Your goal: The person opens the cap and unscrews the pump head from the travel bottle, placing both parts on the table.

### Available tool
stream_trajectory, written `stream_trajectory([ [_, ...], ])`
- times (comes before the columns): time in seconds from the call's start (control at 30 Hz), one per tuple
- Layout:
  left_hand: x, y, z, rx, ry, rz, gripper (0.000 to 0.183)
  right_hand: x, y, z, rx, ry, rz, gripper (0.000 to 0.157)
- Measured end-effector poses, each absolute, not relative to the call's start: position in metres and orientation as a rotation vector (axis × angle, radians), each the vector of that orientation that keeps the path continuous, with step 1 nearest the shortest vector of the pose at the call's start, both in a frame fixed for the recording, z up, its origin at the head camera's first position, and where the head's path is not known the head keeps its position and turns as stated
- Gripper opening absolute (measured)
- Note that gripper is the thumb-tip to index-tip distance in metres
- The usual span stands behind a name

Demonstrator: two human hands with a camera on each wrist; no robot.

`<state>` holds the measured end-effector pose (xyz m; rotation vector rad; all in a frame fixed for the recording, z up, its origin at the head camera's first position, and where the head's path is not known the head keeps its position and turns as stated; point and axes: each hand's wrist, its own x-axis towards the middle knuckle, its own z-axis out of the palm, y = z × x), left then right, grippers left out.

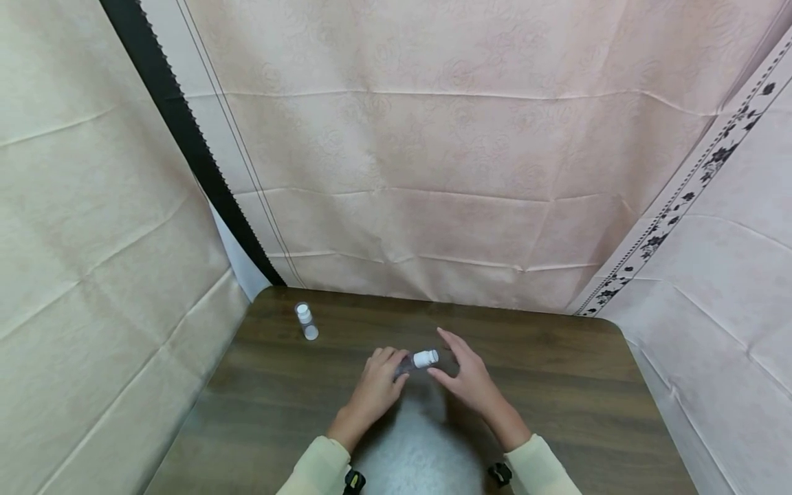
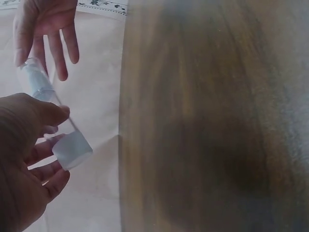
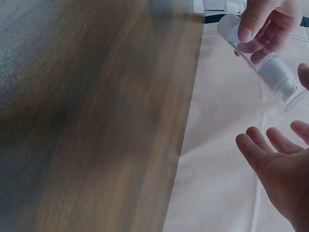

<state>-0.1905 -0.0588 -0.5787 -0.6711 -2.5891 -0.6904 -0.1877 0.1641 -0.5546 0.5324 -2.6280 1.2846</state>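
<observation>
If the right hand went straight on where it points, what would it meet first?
Probably the bottle held in the left hand, capped end first, though depth is hard to judge.

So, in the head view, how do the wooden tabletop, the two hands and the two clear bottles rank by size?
1. Wooden tabletop
2. Left hand and right hand: too alike to rank
3. Held clear bottle and other clear bottle: look alike; left hand partly hides the first

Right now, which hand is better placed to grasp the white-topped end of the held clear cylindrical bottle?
Probably the right hand: its open fingers hold nothing and lie close to the white-topped end of the bottle. The left hand grips the bottle's body.
</observation>
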Motion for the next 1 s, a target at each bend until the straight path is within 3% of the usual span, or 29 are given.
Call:
stream_trajectory([
  [0.3, -0.189, -0.054, -0.571, -0.702, -2.655, -0.437, 0.041, -0.187, 0.166, -0.559, 0.489, -2.636, 1.431, 0.067],
  [0.67, -0.184, -0.046, -0.567, -0.697, -2.687, -0.320, 0.038, -0.183, 0.163, -0.564, 0.382, -2.627, 1.500, 0.034],
  [1.0, -0.182, -0.042, -0.567, -0.756, -2.656, -0.314, 0.041, -0.178, 0.167, -0.565, 0.342, -2.573, 1.586, 0.031],
])
